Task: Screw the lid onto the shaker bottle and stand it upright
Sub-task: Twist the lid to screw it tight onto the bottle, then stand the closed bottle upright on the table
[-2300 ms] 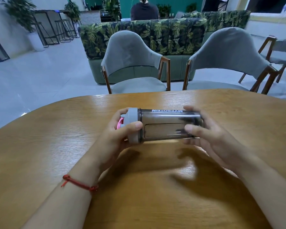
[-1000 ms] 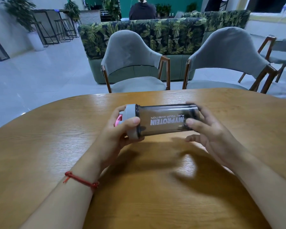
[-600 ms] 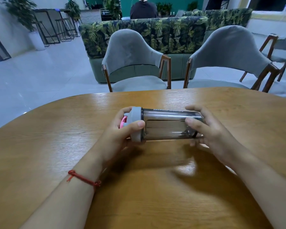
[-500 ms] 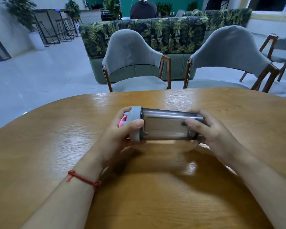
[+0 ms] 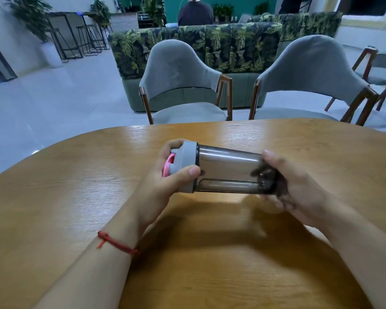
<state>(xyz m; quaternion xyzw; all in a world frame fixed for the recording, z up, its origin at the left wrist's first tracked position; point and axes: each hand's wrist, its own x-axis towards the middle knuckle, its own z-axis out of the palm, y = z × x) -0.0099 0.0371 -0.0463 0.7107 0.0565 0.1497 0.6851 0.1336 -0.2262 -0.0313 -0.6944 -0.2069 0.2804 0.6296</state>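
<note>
A smoky translucent shaker bottle (image 5: 227,169) lies on its side in the air just above the wooden table (image 5: 76,186), base to the right. Its grey lid (image 5: 188,159) with a pink cap sits on the left end against the bottle's mouth. My left hand (image 5: 165,181) wraps the lid, thumb across its front. My right hand (image 5: 292,186) cups the bottle's base, partly seen through the tinted wall. How far the lid is threaded on cannot be told.
Two grey upholstered chairs (image 5: 183,85) (image 5: 310,81) stand at the table's far edge, with a leaf-patterned sofa (image 5: 198,47) behind them. A person sits with their back turned beyond the sofa. A red string is tied around my left wrist.
The bottle has turned in my hands: its white lettering faced me a second ago and is now out of sight. The base end now tilts slightly down to the right.
</note>
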